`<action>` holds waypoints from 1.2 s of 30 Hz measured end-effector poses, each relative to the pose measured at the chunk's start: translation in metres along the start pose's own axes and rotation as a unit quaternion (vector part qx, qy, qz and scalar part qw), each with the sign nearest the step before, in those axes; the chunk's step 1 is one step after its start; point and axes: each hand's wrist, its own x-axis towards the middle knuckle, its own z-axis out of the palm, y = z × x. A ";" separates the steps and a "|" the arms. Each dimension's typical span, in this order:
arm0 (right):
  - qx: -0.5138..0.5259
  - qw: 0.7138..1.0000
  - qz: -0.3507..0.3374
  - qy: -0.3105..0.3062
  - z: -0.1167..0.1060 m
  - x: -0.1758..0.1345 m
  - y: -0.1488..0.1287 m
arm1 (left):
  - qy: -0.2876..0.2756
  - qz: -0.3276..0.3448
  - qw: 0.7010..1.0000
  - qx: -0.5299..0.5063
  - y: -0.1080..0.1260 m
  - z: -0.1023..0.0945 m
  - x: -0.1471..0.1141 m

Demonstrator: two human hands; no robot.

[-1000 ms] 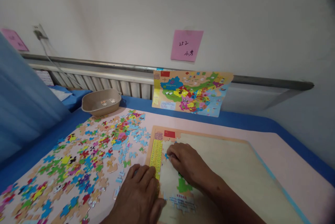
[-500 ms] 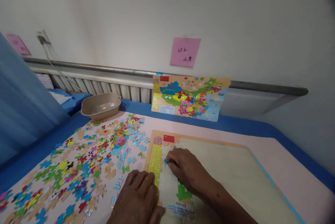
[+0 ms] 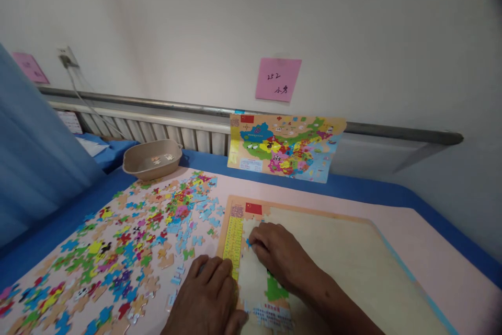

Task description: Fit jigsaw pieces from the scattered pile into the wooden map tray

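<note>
My right hand is closed in a pinch over the upper left of a puzzle board. A small puzzle piece, with a bit of blue showing, pokes out at its fingertips; the rest is hidden. My left hand lies palm down across the board's left border, thumb apart, fingers slightly bent. Along that border runs a yellow printed strip, with a red flag at its top. Joined green pieces show below my right hand, above a block of printed text.
Many loose puzzle pieces cover the table's left side. Behind them stands a beige basin holding a few pieces. A colourful map sheet leans on the wall rail. A blue curtain hangs at the left.
The view has shifted very slightly. Both hands keep nearly the same place and pose, and the pieces have not visibly moved.
</note>
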 end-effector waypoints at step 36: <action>0.027 0.999 0.016 0.014 0.000 0.002 -0.002 | -0.060 -0.034 0.998 -0.001 0.007 -0.011 0.001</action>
